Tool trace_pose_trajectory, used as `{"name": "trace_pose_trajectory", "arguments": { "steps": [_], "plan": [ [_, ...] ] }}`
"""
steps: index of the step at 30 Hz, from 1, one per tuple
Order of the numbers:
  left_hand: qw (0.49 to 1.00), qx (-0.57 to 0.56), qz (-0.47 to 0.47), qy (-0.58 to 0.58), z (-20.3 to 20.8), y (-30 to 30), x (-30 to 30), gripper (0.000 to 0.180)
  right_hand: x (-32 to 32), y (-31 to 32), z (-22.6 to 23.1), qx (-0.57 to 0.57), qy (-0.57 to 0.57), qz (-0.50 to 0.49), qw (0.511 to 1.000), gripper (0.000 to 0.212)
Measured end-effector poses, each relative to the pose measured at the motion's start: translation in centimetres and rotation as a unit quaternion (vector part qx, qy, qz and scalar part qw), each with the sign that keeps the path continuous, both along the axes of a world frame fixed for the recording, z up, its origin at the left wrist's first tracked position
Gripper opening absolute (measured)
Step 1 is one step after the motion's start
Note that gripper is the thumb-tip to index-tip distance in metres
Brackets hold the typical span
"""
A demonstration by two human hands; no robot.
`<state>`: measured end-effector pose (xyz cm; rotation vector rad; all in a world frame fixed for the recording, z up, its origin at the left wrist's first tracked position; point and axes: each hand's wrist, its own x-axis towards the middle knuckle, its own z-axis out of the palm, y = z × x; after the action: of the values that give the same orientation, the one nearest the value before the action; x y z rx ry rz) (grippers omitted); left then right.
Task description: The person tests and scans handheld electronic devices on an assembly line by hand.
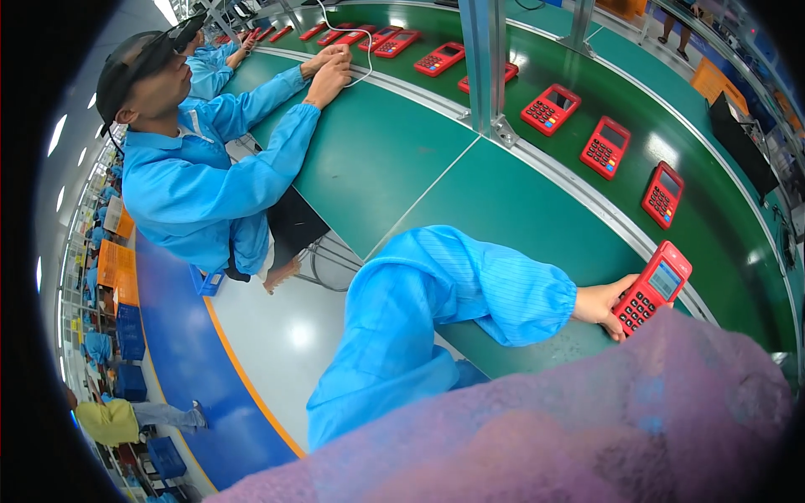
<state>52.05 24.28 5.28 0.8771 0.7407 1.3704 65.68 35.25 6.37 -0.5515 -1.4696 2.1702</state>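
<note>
My left hand reaches in from the lower left in a light blue sleeve. Its fingers are closed round the lower part of a red handheld card payment terminal, whose screen is lit and whose dark keypad faces up. The terminal is tilted, near the metal rail at the conveyor's edge. A blurred purple-pink shape fills the lower foreground and covers part of the bench; I cannot make out what it is. My right hand does not show.
A green conveyor belt carries several red terminals, among them one terminal just beyond my hand. A metal post stands at the green bench. To the left, a person in blue and a black cap handles a white cable.
</note>
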Motion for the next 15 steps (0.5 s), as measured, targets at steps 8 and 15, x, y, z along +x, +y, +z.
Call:
{"name": "trace_pose_trajectory", "arguments": {
  "steps": [8, 15],
  "plan": [
    [1.0, 0.009, 0.003, 0.024, 0.5, 0.1, -0.1, 0.094, 0.0, 0.5, 0.0, -0.006, -0.007, 0.028, 1.0, 0.051],
    [0.999, 0.02, 0.019, 0.038, 1.3, 0.1, 0.2, 0.094, 0.3, 0.7, 0.7, 0.007, -0.031, 0.062, 0.998, 0.054]
  ]
}}
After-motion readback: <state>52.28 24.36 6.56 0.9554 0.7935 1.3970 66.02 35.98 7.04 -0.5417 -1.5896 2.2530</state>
